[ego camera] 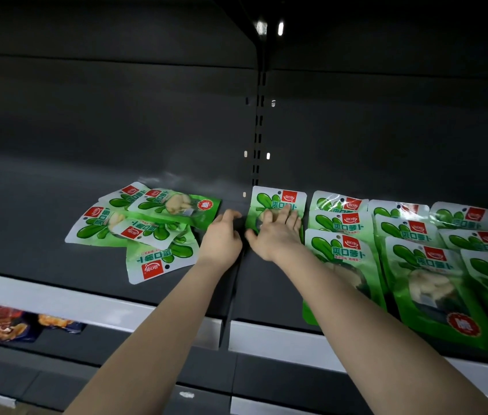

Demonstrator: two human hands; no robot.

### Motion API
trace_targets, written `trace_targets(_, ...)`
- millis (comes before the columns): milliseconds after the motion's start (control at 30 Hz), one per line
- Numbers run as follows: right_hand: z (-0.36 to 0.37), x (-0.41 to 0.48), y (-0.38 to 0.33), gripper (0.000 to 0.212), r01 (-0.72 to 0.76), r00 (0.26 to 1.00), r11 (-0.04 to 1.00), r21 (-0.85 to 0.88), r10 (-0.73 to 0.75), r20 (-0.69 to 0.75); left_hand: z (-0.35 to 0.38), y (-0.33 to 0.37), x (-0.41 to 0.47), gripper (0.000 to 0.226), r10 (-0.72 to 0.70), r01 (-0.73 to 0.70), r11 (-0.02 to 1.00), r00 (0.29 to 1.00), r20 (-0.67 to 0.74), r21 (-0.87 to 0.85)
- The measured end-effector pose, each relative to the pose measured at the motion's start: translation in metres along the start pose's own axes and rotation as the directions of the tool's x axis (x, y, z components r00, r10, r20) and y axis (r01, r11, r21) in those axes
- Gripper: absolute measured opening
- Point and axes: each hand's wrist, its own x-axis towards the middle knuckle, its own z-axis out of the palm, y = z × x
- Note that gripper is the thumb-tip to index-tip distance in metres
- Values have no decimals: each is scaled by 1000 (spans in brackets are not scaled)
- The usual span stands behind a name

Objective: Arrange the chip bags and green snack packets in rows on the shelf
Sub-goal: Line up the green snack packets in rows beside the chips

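The right hand [278, 232] lies flat on a green snack packet [266, 200], fingers straight and a little spread across its front, thumb pointing out to the left. That packet sits far back on the shelf [42, 205], just right of the seam between the two shelf boards, its red logo toward the back wall. The left hand [224, 235] is right beside it on the left, knuckles up and fingers curled down by the packet's left edge. From here I cannot tell whether those fingers pinch the edge or only rest on the board. Both bare forearms reach in from the near side and almost meet at the wrists. To the right of the pressed packet, the arranged packets [416, 265] lie in columns running from far to near, each nearer one overlapping the one behind it, all with the logo at the far end. The right forearm crosses over the near end of the closest column. To the left of the hands, well apart from the columns, a loose heap of packets [153, 226] lies at mixed angles, some on top of others. A pale price rail [87, 307] runs along the shelf's near edge. Below it at the far left, dark chip bags [3, 323] with orange pictures lie on the lower shelf [147, 369]. A slotted upright [259, 130] rises up the back wall behind the hands.
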Motion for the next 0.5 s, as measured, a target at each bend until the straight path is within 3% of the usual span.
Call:
trace_targets(233, -5, 9, 5, 60, -12, 1000, 1000, 21, 11, 19, 1, 0, 0, 40, 5, -5, 1000, 1000, 0, 11)
trace_targets(500, -3, 10, 1, 66, -76, 997, 997, -3, 76, -23, -4, 5, -4, 41, 57, -57, 998, 998, 30, 1)
